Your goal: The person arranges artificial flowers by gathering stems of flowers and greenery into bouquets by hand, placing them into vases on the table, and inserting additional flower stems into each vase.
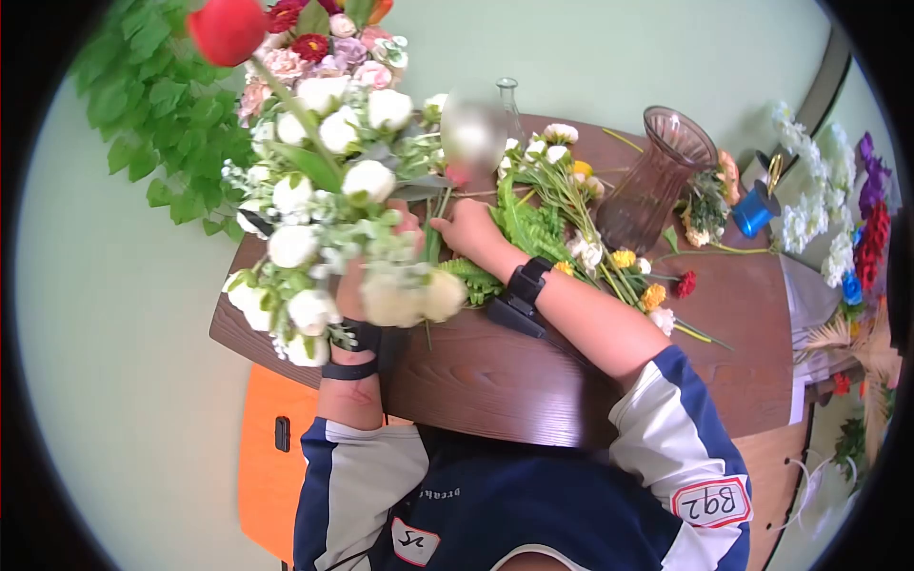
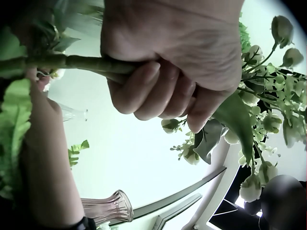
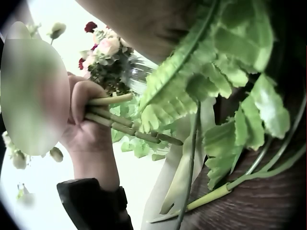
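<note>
My left hand (image 1: 407,228) grips a bundle of green stems (image 2: 72,63); in the left wrist view its fingers curl round them. White roses (image 1: 292,246) and pale leafy sprigs spread from the bundle, partly hiding this hand in the head view. A red tulip (image 1: 227,30) rises above them at the upper left. Just right of the stems is my right hand (image 1: 468,228), beside a green fern (image 1: 522,224). Its fingers are bent, but whether they hold anything cannot be made out. In the right wrist view, cut stem ends (image 3: 122,128) poke out of the left fist.
Loose stems with small yellow flowers (image 1: 624,259) lie on the brown table (image 1: 476,381) right of the fern. Behind them stand a ribbed glass vase (image 1: 647,176) and a narrow clear bottle (image 1: 508,100). A blue spool (image 1: 755,211) is farther right; mixed flowers (image 1: 328,57) are at the back left.
</note>
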`<action>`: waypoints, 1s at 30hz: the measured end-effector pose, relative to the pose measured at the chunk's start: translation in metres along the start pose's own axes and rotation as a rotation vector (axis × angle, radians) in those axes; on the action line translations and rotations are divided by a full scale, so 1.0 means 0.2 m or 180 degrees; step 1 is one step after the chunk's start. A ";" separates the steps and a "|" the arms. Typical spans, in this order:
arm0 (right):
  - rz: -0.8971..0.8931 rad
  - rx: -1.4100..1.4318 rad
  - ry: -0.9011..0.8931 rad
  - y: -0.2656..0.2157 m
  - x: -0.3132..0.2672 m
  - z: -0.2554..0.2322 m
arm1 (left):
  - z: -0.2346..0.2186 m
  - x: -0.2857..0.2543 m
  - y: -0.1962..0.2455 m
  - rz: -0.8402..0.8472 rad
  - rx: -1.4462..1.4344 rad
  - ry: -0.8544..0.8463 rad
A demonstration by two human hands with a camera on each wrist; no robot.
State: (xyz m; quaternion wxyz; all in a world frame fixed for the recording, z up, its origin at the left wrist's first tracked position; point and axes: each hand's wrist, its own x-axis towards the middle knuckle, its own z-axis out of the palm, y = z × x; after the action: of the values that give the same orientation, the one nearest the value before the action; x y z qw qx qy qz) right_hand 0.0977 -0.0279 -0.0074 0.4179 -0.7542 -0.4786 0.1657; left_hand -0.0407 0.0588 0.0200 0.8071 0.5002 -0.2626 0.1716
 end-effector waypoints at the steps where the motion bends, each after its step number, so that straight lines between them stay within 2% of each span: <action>1: 0.0710 0.0853 -0.0225 -0.02 0.00 0.00 | 0.02 -0.01 -0.01 0.0011 -0.0034 0.0170; 4: 0.0878 0.1086 -0.0283 -0.06 0.03 0.01 | 0.08 -0.02 -0.04 0.0015 -0.0179 0.0682; 5: 0.0702 0.1964 -0.0283 0.01 0.07 0.09 | 0.11 -0.03 -0.05 0.0018 -0.0225 0.0835; 6: 0.0677 0.1962 -0.0280 0.10 0.12 0.13 | 0.13 -0.03 -0.06 0.0008 -0.0274 0.0991; 8: 0.0512 0.1478 -0.0334 0.05 0.13 0.08 | 0.16 -0.04 -0.08 -0.0001 -0.0378 0.1310; 9: 0.0566 0.1979 0.0183 0.04 0.10 0.07 | 0.17 -0.05 -0.09 0.0008 -0.0438 0.1475; 10: 0.0179 0.1606 0.0146 0.13 0.14 0.07 | 0.17 -0.05 -0.10 0.0007 -0.0506 0.1642; 11: -0.0094 0.1660 0.0546 0.06 0.09 0.00 | 0.09 -0.08 -0.14 0.0016 -0.0507 0.1648; 12: -0.0369 0.1705 0.0942 -0.06 0.03 -0.10 | -0.06 -0.13 -0.20 -0.0523 0.0059 0.2368; 13: -0.0696 0.1207 0.1229 -0.14 -0.02 -0.21 | -0.15 -0.15 -0.23 -0.1073 0.0642 0.3066; 14: -0.1008 0.0709 0.1509 -0.21 -0.08 -0.31 | -0.14 -0.14 -0.21 -0.1074 0.0640 0.3075; 17: -0.1448 0.0394 0.2158 -0.32 -0.19 -0.58 | -0.06 -0.10 -0.13 0.0550 -0.0680 0.1274; 18: -0.1568 0.0461 0.2385 -0.35 -0.22 -0.66 | 0.02 -0.07 -0.09 0.0232 0.0678 0.1735; 20: -0.1917 0.0912 0.2397 -0.41 -0.31 -0.80 | 0.05 -0.05 -0.11 0.0417 0.0669 0.1796; 22: -0.2310 0.1706 0.1919 -0.48 -0.39 -0.90 | 0.08 0.01 -0.06 -0.0046 -0.0246 0.0742; 23: -0.2418 0.1923 0.1715 -0.50 -0.42 -0.94 | 0.23 0.06 -0.02 -0.0034 0.0332 0.1371; 24: -0.2431 0.1903 0.1739 -0.52 -0.45 -0.97 | 0.25 0.06 -0.01 -0.0177 0.0046 0.1451; 26: -0.2511 0.2057 0.1454 -0.54 -0.49 -1.00 | 0.29 0.08 -0.01 -0.0067 0.0484 0.1287; 28: -0.2550 0.1882 0.1422 -0.55 -0.50 -1.00 | 0.24 0.06 -0.05 -0.0214 0.0843 0.1237; 29: -0.2468 0.1656 0.1341 -0.56 -0.49 -0.98 | 0.20 0.04 -0.05 -0.0413 0.1397 0.1126; 30: -0.2383 0.1434 0.1262 -0.56 -0.49 -0.96 | 0.15 0.05 -0.06 -0.0384 0.0840 0.1320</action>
State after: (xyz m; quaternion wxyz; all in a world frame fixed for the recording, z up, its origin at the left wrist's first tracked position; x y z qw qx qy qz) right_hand 0.1093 -0.1814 0.1811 0.6852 -0.4377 -0.5806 -0.0437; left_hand -0.0343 0.0271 0.0274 0.7801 0.5701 -0.0364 0.2550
